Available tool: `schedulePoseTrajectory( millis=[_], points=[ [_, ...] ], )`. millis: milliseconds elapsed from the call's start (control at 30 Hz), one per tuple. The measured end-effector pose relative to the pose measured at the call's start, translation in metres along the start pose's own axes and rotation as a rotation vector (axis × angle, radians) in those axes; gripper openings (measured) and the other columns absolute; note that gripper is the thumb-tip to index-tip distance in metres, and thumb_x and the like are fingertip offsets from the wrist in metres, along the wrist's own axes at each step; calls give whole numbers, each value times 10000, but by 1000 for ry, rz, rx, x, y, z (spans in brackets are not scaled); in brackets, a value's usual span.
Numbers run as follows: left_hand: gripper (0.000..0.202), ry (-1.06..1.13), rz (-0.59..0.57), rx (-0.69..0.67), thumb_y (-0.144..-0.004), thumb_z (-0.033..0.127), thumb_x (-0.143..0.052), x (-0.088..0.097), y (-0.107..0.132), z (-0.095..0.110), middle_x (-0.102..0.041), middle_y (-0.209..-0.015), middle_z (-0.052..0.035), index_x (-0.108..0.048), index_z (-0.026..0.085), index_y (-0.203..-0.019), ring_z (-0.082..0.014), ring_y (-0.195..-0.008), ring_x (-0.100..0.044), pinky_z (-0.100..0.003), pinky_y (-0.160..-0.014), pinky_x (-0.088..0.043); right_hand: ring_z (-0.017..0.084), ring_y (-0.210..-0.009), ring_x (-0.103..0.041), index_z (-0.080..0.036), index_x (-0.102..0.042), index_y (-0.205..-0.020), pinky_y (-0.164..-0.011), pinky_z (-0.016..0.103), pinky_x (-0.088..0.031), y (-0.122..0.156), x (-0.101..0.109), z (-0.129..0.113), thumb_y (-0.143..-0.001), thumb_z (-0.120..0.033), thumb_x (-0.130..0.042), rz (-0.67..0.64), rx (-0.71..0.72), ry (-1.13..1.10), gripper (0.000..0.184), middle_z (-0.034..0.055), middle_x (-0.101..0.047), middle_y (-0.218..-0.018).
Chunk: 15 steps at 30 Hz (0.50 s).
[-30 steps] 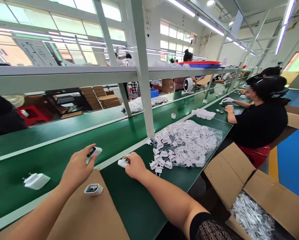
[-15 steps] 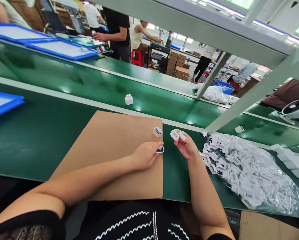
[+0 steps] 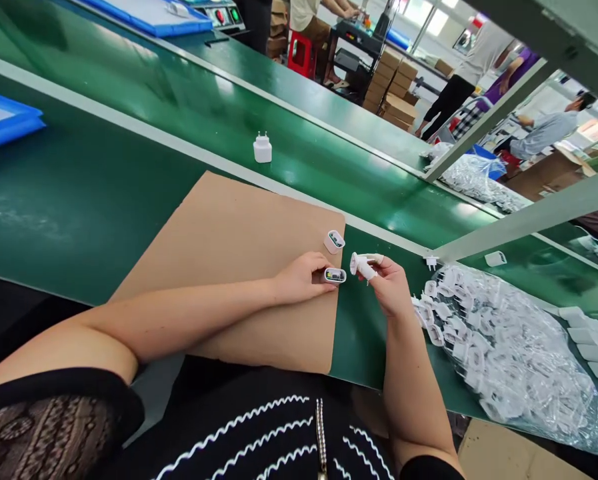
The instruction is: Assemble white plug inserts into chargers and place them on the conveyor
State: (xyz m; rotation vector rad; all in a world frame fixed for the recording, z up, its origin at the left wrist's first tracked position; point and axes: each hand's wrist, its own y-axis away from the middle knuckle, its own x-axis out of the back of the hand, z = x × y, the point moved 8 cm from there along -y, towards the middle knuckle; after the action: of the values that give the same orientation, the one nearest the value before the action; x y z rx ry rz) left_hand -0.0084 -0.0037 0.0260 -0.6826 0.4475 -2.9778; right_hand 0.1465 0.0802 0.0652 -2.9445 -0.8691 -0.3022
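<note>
My left hand (image 3: pixel 303 277) grips a white charger housing (image 3: pixel 335 275) near the right edge of a cardboard sheet (image 3: pixel 239 233). Its open end faces right, and circuit parts show inside. Just right of it, my right hand (image 3: pixel 393 285) pinches a white plug cap (image 3: pixel 354 263), with a small gap between cap and housing. White covers wrap some of the right fingertips. Behind the left hand, another open charger housing (image 3: pixel 334 242) with a green board inside stands on the cardboard. A closed white charger (image 3: pixel 263 149) stands pins up on the green strip beyond.
To the right, a clear plastic bag (image 3: pixel 523 353) holds many white plug caps, some spilling toward my right forearm. White blocks (image 3: pixel 589 340) lie beyond it. A metal post (image 3: pixel 519 217) slants over the bench. A blue-rimmed tray (image 3: pixel 9 120) sits at left. Other people work in the background.
The view has tilted down and shifted. My left hand now shows the housing's open end more fully; my right hand has turned the plug cap sideways and brought it closer to the housing.
</note>
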Motion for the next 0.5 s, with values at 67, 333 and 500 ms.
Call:
schedulePoseTrajectory(
  millis=[67, 333, 500],
  points=[
    [227, 26, 1, -6, -839, 341, -791, 0, 0, -1, -698, -958, -60, -738, 179, -990, -207, -915, -657, -351, -855, -549, 150, -690, -621, -210, -751, -971, -643, 304, -525, 0, -2, 1, -742, -454, -816, 0, -4, 6, 341, 46, -755, -881],
    [211, 52, 1, -23, -862, 338, -776, 0, -1, -3, -705, -952, -62, -759, 182, -1003, -204, -924, -660, -338, -855, -542, 128, -638, -604, -205, -737, -1044, -597, 267, -491, 6, -3, -5, -786, -382, -803, 107, 58, 133, 320, -1, -677, -753],
    [226, 49, 6, -27, -871, 354, -768, 0, 0, -1, -706, -952, -69, -760, 175, -1009, -204, -920, -657, -341, -856, -542, 174, -789, -675, -215, -727, -1112, -753, 339, -570, 10, -11, -3, -778, -386, -805, -45, 5, 105, 383, 52, -746, -940]
  ],
)
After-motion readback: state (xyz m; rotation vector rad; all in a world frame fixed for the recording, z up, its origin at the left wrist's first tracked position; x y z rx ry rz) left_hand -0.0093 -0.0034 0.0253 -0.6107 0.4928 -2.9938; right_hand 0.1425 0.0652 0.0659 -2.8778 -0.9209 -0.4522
